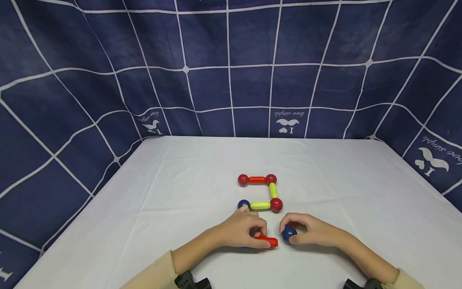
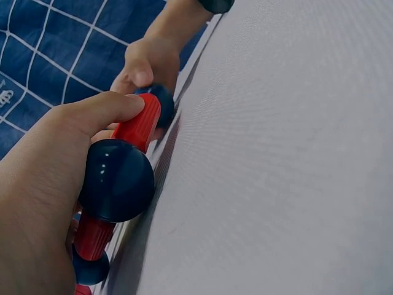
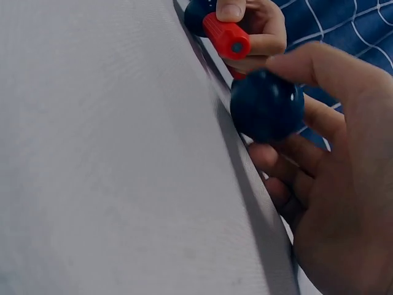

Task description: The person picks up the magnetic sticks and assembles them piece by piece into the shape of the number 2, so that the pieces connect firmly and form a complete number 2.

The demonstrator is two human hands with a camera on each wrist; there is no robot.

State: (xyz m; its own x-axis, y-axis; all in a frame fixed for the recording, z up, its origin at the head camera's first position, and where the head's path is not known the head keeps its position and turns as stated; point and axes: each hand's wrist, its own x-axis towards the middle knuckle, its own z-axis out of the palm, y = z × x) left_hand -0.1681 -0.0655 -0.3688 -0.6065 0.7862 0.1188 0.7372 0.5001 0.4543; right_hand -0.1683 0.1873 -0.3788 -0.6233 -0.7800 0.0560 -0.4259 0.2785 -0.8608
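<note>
My left hand [image 1: 242, 229] pinches a red magnetic rod [image 1: 269, 242] between thumb and fingers. In the left wrist view a dark blue ball [image 2: 116, 180] sits at the rod's near end, and a second red rod [image 2: 94, 236] runs from it to another blue ball [image 2: 91, 268]. My right hand [image 1: 315, 230] holds a loose blue ball [image 1: 289, 234] in its fingertips. A small gap separates that ball from the red rod's free end [image 3: 237, 47]. The left hand hides most of the pieces beneath it in the head view.
Beyond the hands lies a joined chain: a red ball [image 1: 243, 180], a red rod [image 1: 257, 180], more red balls, yellow-green rods [image 1: 260, 205] and a blue ball [image 1: 243, 203] by the left fingers. A white cloth [image 1: 180, 180] covers the table. Behind hangs a blue checked curtain [image 1: 209, 88].
</note>
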